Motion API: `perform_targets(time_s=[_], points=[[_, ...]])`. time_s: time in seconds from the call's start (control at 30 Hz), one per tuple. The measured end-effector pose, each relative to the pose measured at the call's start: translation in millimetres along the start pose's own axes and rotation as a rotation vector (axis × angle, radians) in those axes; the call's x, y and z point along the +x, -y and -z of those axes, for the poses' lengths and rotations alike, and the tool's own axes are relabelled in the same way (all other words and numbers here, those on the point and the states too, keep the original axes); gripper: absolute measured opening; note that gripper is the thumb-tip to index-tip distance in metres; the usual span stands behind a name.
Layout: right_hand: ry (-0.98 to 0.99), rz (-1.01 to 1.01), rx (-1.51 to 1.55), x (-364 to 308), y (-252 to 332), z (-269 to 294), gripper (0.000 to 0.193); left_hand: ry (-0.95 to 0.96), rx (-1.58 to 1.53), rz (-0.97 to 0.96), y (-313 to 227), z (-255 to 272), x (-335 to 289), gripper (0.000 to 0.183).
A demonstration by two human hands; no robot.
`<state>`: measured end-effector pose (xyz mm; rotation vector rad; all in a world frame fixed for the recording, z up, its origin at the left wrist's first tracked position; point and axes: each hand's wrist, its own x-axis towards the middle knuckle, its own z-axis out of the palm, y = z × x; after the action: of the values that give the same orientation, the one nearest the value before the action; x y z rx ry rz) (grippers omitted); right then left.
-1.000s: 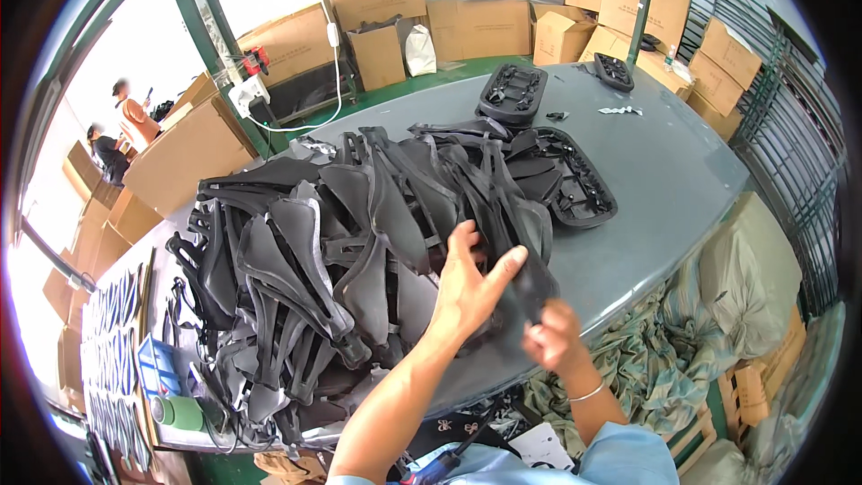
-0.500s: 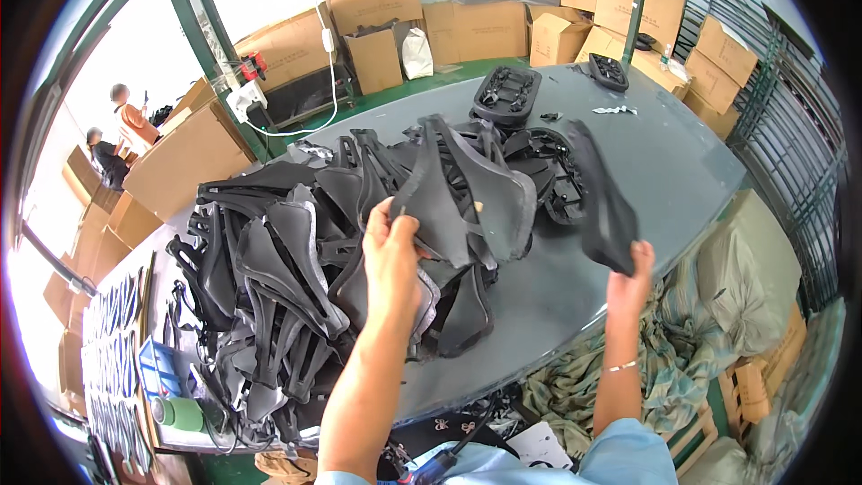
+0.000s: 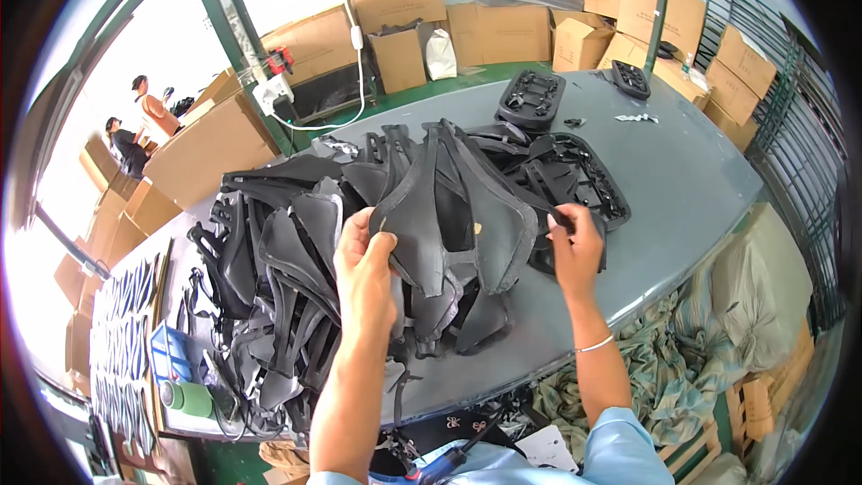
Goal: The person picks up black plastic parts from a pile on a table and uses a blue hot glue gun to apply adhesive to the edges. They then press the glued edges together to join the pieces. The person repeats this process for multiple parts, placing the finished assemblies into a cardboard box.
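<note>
My left hand [image 3: 364, 256] pinches the left edge of a black, saddle-shaped panel [image 3: 413, 242] with two wide lobes and a gap down its middle. The panel is raised over a heap of similar black panels [image 3: 301, 242] and faces me. A small tan spot shows on its right lobe. Beside the panel's right side, my right hand [image 3: 576, 247] is closed, thumb and finger pinching the edge of a black piece, most of it hidden. Under and behind that hand lies a black oval frame [image 3: 611, 193] with a ribbed inside.
A black oval tray-like part [image 3: 532, 99] and a smaller one [image 3: 631, 79] lie at the table's [image 3: 682, 171] far side. A green bottle [image 3: 186, 398] and a blue basket [image 3: 169, 352] stand at left. Cardboard boxes [image 3: 498, 33] line the wall; sacks [image 3: 763, 287] sit at right.
My right hand has moved left and away from me, bringing the long black piece from the right toward the raised panel. The left hand has turned the panel to face me more squarely.
</note>
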<state>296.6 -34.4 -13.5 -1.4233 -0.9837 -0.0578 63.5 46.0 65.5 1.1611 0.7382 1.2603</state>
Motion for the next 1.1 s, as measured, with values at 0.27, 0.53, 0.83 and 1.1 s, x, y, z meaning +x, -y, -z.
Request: perform_targets(time_s=[0.27,0.53,0.83,1.1], points=[[-0.047,-0.162,-0.16,35.0,-71.2,34.4,0.033,-0.445,-0.075,-0.292,-51.9,79.1,-25.4,0.03],[0.691,0.254,0.307,-113.2,69.4,-4.4,0.011,-0.593,-0.318,-0.442,-50.7,185.5,-152.5,0.015],[2.074,0.285,0.122,-327.8,63.6,-63.6,0.048,-0.942,-0.454,-0.156,-12.2,218.0,-278.4,0.035],[1.936,0.708,0.016,-349.9,69.4,-47.6,0.059,-1.168,-0.625,-0.147,10.9,240.3,-364.0,0.025]])
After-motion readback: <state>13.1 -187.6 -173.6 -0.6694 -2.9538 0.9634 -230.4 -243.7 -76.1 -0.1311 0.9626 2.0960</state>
